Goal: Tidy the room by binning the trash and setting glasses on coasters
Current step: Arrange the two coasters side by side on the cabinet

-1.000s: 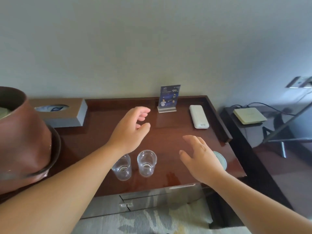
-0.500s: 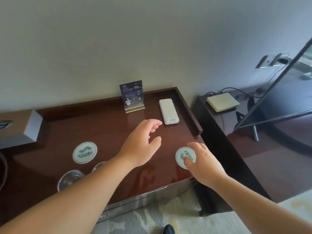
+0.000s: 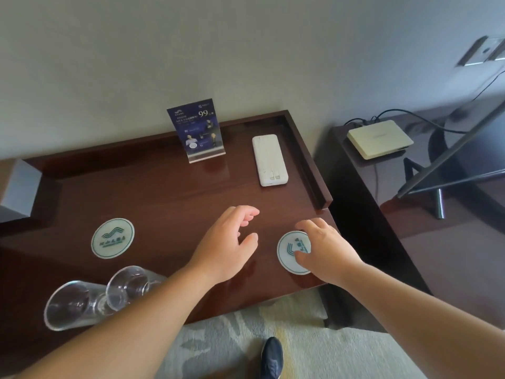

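1. The right hand lies arched over the right coaster. Its thumb rests on the coaster's near part and its fingertips curl down at the far rim. This looks like a light pinch across the disc, probably to slide or lift it. The coaster itself lies flat on the table, near the front right corner.
2. The left hand hovers just beside it, above the wood. Its fingers are loosely curled with thumb and forefinger apart, and it holds nothing. It seems to be waiting as a spare hand.
3. The left coaster lies well apart to the left, bare and flat, with its printed face up.
4. The left glass and right glass stand empty and close together at the front edge, below the left coaster. The left forearm partly hides them, and I cannot tell whether they touch. Neither is on a coaster, so that half of the job is not yet done. I judge the right coaster is being taken because it sits far from the glasses.
5. At the back, a sign card stands by the wall and a white power bank lies flat beside the raised rim.
6. A grey box is cut off at the left edge.
7. No trash or bin shows here.
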### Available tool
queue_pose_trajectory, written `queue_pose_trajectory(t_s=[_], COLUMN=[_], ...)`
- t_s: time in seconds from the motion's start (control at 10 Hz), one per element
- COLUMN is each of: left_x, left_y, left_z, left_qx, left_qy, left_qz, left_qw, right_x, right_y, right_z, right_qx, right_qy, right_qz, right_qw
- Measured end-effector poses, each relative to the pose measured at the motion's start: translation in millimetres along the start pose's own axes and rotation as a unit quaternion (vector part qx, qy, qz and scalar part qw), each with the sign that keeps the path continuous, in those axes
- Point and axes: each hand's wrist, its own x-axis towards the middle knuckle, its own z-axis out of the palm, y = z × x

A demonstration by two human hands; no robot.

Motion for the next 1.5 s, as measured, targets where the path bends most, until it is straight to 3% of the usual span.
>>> queue_pose_trajectory(t_s=[0.9,1.5], left_x=[10.3,9.4], left_y=[-17.6,-14.0], left_z=[9.3,9.7], left_qx=[0.004,0.002], left_qy=[0.005,-0.004], left_qz=[-0.04,-0.038], left_qw=[0.999,0.999], right_x=[35.5,21.9], right_y=[5.9,8.8], right_z=[-9.1,-8.6], right_qx=[-0.078,-0.079], right_qy=[-0.071,-0.077], right_qz=[-0.048,0.052], right_qw=[0.993,0.993])
